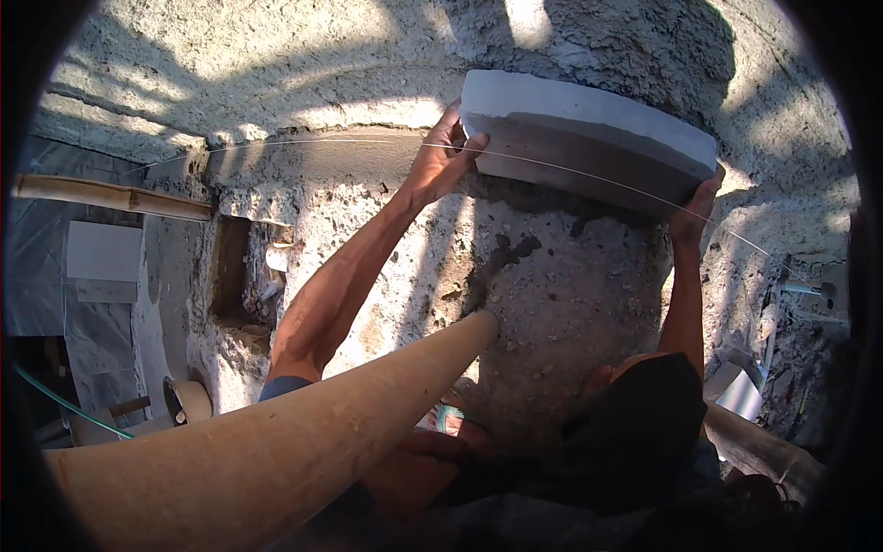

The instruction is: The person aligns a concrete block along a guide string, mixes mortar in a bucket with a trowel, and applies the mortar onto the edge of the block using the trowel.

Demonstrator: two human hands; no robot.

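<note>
A long, flat grey slab that looks like a tile (589, 152) sits against the rough wall, its upper strip in bright light and its lower part in shade. My left hand (446, 156) grips its left end, thumb on the front face and fingers behind. At the other end my right hand (699, 210) is closed round the lower right corner, its fingers partly hidden. A thin taut string (570, 172) crosses in front of the slab and past both hands. Dark damp mortar (524, 193) shows just below the slab.
A thick round pole (303, 423) slants up from the lower left between my arms. Another bamboo pole (110, 195) juts in at left, above a grey tile (103, 250). A rectangular recess (230, 271) opens in the rough masonry. Dark cloth (644, 423) fills the lower right.
</note>
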